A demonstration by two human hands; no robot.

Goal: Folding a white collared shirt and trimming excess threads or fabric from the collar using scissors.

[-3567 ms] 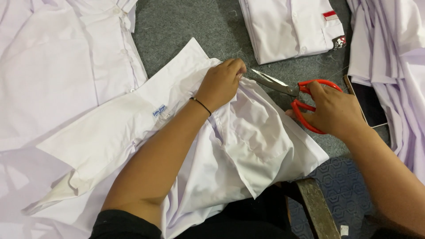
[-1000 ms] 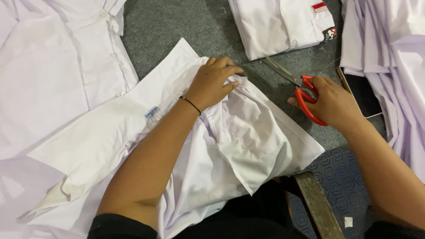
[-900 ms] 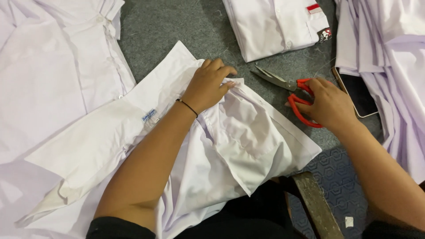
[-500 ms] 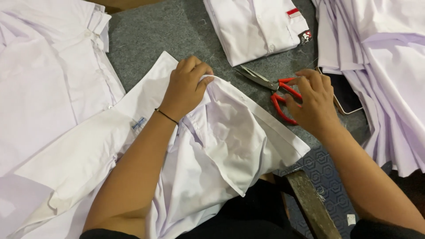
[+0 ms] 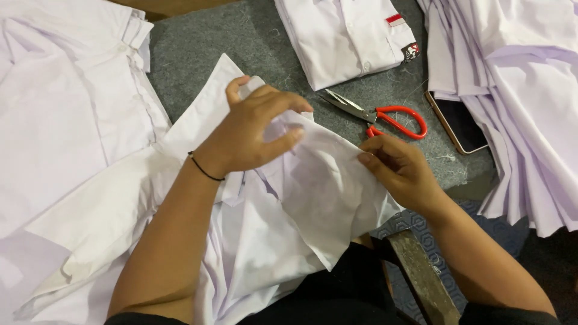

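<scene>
The person is working a white shirt that is lying across the lap and spilling out to the left over the grey mat. The left hand is pinching a fold of the cloth between thumb and curled fingers, near the shirt's far edge. The right hand is gripping the right-hand edge of the same fold, with fingers closing over the cloth and thumb tucked under it, so the exact hold is hard to make out.

The scissors with red handles are lying free on the mat, just beyond the right hand and not touching it. Their long axis is running left to right, blades pointing far-left and handles sitting to the right, nearest the right hand's fingertips. The right hand is the nearer of the two by a good way.

A dark phone is lying right of the scissors, partly slipping under a stack of white shirts. A folded shirt with a small red patch is sitting on the far side, cut off at the top. More white cloth is filling the left. The shirt's near edge is disappearing below the arms.
</scene>
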